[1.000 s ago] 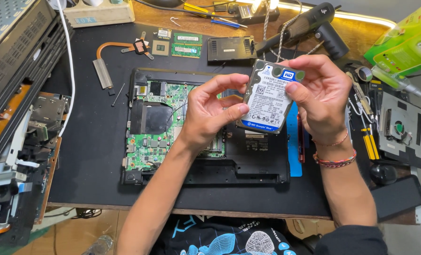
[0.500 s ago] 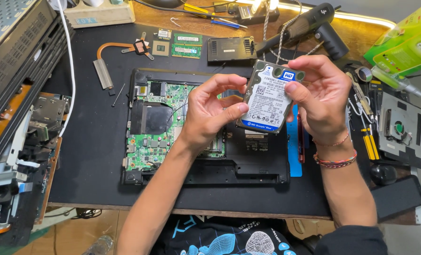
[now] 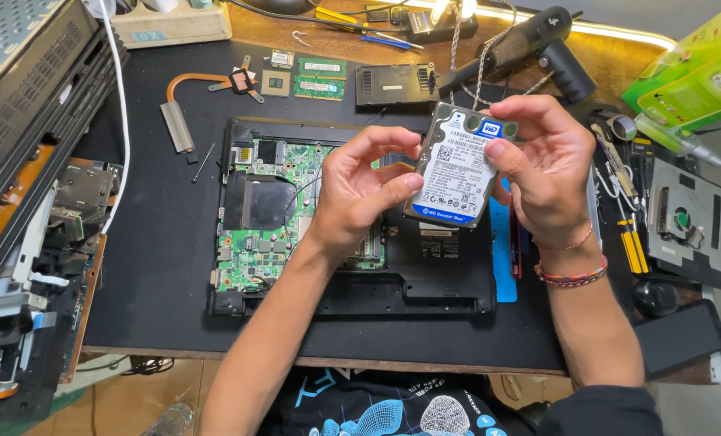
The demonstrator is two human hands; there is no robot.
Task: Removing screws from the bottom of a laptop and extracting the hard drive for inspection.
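Note:
I hold a small silver hard drive (image 3: 457, 165) with a white and blue label up in front of me, label side facing the camera. My left hand (image 3: 360, 190) grips its left edge with thumb and fingers. My right hand (image 3: 542, 165) grips its right edge and top corner. Below the drive lies an opened laptop base (image 3: 425, 278) on a black mat, its green motherboard (image 3: 255, 234) exposed on the left side.
A copper heat pipe (image 3: 184, 101), memory sticks (image 3: 320, 78) and a black cover plate (image 3: 397, 85) lie at the mat's far side. An electric screwdriver (image 3: 530, 48) rests behind. A fan assembly (image 3: 687, 222) and screwdrivers (image 3: 631, 242) sit right. Dismantled machines (image 3: 29, 202) stand left.

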